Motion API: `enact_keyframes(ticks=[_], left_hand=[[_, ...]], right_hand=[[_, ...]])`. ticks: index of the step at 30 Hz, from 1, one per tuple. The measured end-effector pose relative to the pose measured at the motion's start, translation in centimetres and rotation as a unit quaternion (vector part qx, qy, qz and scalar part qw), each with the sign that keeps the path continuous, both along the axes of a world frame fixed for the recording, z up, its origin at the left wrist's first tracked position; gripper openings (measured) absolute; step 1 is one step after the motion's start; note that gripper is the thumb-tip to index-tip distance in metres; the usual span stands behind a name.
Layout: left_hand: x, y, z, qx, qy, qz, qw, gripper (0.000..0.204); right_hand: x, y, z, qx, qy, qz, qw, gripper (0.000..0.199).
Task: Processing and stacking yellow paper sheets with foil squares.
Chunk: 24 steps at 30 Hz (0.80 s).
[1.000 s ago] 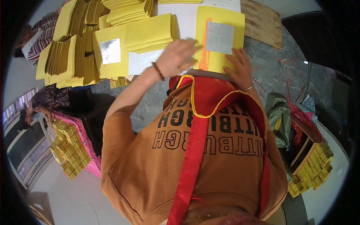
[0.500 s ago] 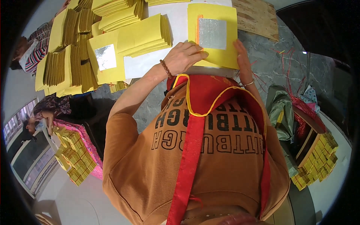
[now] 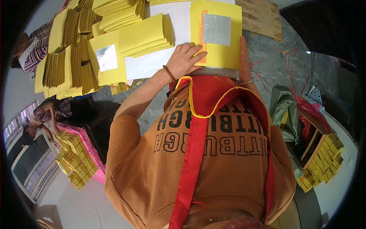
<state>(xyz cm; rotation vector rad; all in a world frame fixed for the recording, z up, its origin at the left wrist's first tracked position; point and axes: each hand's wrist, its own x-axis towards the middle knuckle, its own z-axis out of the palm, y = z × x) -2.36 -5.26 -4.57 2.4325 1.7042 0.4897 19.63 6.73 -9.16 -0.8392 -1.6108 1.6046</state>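
A stack of yellow paper sheets (image 3: 223, 57) lies in front of me at the table's near edge. Its top sheet carries a silver foil square (image 3: 216, 29) with an orange strip (image 3: 204, 49) along the left side. My left hand (image 3: 185, 59) is at the stack's lower left edge, fingers stretched and their tips on the paper by the strip. Against the right edge rests my right hand (image 3: 244, 61), its fingers straight and upright along the sheets. Neither hand is closed round the paper; my left thumb is partly hidden.
Fanned bundles of yellow paper (image 3: 145, 36) cover the left of the white table (image 3: 146, 63), beside another foil-faced sheet (image 3: 106, 58). A wooden board (image 3: 263, 17) lies beyond on the right. Boxes of yellow packets (image 3: 324, 160) stand at both sides. Two other people sit at the left.
My left fingers have drawn back from the foil toward the stack's left edge. The stack has shifted slightly away from me, and my right hand lies straighter along its side.
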Motion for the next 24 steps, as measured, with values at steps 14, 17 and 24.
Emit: enact_keyframes(ticks=[14,17,24], left_hand=[[-1.2,1.5,1.4,-0.046,-0.125,-0.046,0.990,0.028],[-1.6,2.2,1.6,-0.052,-0.180,-0.046,0.981,0.021],[-2.0,3.2,1.8,-0.122,-0.201,-0.021,0.972,0.027]], right_hand=[[1.6,0.2,-0.2,0.159,-0.084,0.035,0.983,0.050],[1.5,-0.1,-0.1,0.124,-0.094,0.030,0.987,0.051],[1.8,0.3,-0.9,0.068,-0.018,0.028,0.997,0.056]])
